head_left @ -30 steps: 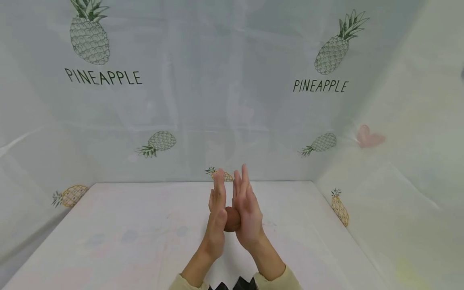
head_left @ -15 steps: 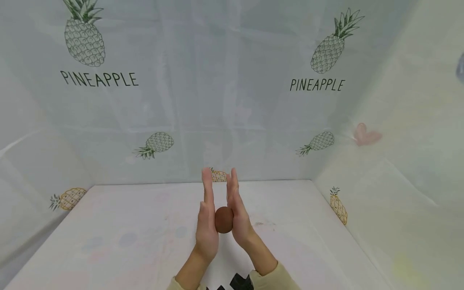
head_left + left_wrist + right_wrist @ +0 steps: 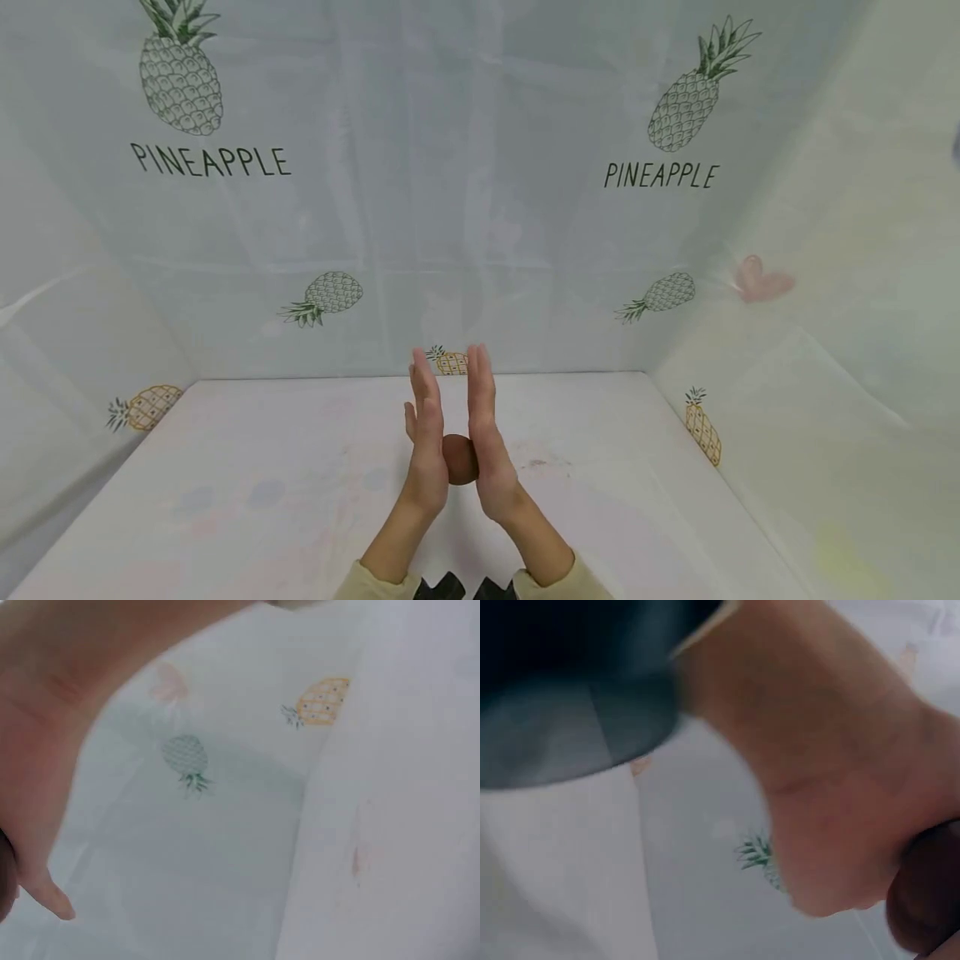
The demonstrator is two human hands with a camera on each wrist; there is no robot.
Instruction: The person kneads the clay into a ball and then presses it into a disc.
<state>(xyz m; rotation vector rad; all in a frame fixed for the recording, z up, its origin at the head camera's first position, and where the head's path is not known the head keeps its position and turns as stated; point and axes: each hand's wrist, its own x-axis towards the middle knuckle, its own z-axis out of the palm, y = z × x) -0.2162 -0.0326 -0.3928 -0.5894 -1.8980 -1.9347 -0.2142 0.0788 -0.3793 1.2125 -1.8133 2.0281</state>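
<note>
Smooth, matt brown ball [image 3: 460, 459]; thin-looking sheeting [image 3: 420, 183] with soft sheen
Ball clay-like in look; sheeting pale, plastic-looking, faintly glossy, shallow creases catching light; surface [image 3: 300, 450] smooth, white, mostly matt; sleeves [image 3: 377, 584] matt beige cloth; black wrist pieces [image 3: 441, 587] hard, plastic-looking, blurred in the right wrist view, exact finish cannot be told

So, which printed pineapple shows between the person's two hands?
In the head view, the middle orange pineapple: it shows between the fingers of the left hand and right hand, while the others all sit well off to the sides.
</note>
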